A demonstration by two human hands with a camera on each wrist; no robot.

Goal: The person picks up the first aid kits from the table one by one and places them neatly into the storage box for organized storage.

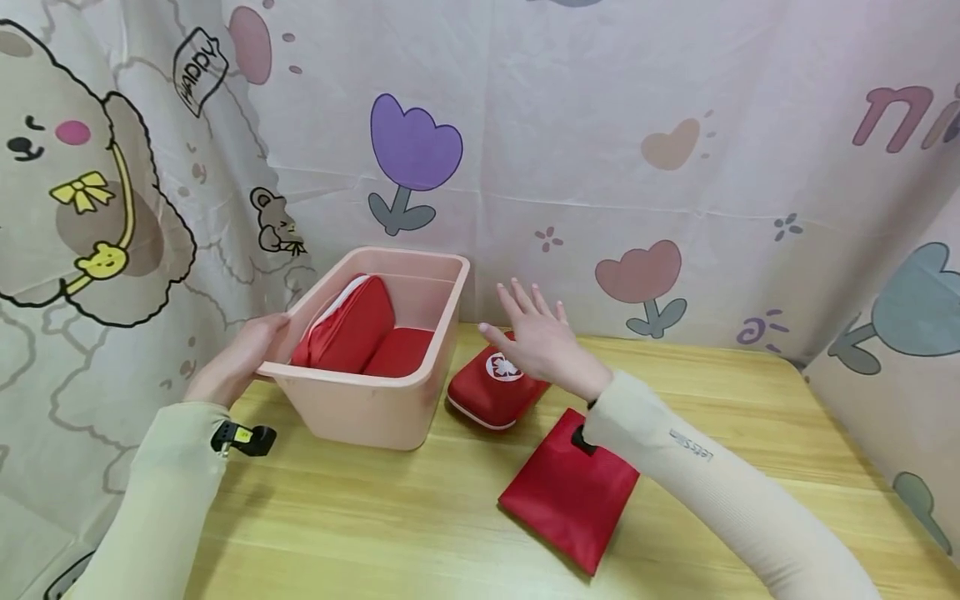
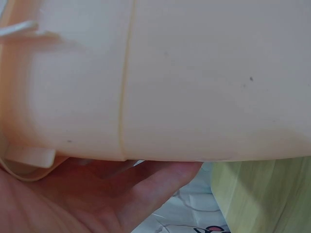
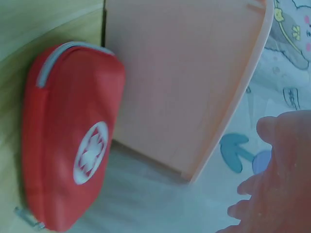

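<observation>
1. Our left grip (image 1: 243, 354) touches the pink bin (image 1: 360, 404); clasping or not, we cannot tell.
2. A red case (image 1: 352, 325) leans inside.
3. An emblem case (image 1: 480, 385) sits beside the bin.
4. Our right grip (image 1: 546, 342) is released, fingers spread.
5. A flat pouch (image 1: 573, 492) lies on the worktop (image 1: 360, 517).

Rested the left fingers (image 1: 264, 328) against the left rim of a pink bin (image 1: 360, 408) near the tabletop's (image 1: 375, 517) far left corner, with a red case (image 1: 360, 321) leaning inside. Spread the right fingers (image 1: 509, 302) beside the far edge, hand partly hiding an emblemed red kit (image 1: 483, 396). Had a flat red pouch (image 1: 573, 496) lying closer to the near edge.
</observation>
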